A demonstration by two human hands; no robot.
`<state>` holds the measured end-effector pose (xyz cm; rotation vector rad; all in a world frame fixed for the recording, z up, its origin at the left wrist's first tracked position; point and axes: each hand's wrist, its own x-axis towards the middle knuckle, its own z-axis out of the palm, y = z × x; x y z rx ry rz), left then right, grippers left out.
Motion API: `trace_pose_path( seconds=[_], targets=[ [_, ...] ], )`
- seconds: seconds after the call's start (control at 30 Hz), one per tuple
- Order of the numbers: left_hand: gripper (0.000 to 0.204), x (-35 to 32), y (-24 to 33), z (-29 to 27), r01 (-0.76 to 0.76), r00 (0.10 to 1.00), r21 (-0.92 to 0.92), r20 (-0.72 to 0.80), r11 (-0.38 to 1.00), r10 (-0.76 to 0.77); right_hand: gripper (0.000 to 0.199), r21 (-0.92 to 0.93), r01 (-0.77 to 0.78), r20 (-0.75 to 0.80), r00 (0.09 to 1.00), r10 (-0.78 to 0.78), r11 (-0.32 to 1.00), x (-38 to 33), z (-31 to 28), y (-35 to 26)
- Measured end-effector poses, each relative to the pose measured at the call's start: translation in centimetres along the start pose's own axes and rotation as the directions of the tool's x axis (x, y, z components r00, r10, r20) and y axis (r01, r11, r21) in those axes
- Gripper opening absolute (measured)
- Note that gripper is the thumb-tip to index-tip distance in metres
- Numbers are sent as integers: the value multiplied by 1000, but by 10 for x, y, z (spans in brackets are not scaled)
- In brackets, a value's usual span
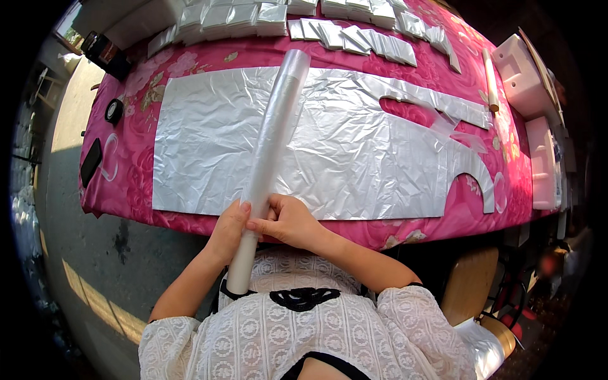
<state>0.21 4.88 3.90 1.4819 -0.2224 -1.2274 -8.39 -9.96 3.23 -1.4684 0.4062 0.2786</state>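
A long roll of clear plastic film (pixel 273 126) slants up from my lap over the near table edge, its far end above the table. My left hand (pixel 229 231) wraps round the roll's lower part from the left. On the other side my right hand (pixel 290 220) grips the same part, its thumb pressed against the film close to the left fingers. Beneath the roll, a silvery-white plastic apron (pixel 354 145) lies spread flat and creased, with curved cutouts and strap ends toward the right. Whether several sheets are stacked there I cannot tell.
Folded silvery packets (pixel 240 20) line the far edge. At the left are a black bottle (pixel 104 54), a black roll of tape (pixel 114 111) and a dark phone (pixel 91 163). A tube (pixel 490 81) and white foam boxes (pixel 520 73) stand right; a wooden chair (pixel 470 282) is below.
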Motion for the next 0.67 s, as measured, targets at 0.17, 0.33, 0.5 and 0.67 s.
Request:
trace_pose_path(
  seconds=[0.17,0.33,0.5,0.67],
  targets=[
    [39,-27,-16,-27,123,989,38,82,992,-125,49,116,36,-13,999,-35,993,4,-50,5],
    [69,-45,-39,-37,240,950,40,194,970,-243,44,16,158,-401,906,-138,987,33,-127,-11],
    [72,-46,-52,-46,269,920,-4,297,963,-256,40,-22,78,-269,960,-82,997,53,-154,-25],
    [76,-46,-49,-52,272,902,-43,360,961,-239,43,-59,-31,7,999,31,998,63,-153,-33]
  ],
)
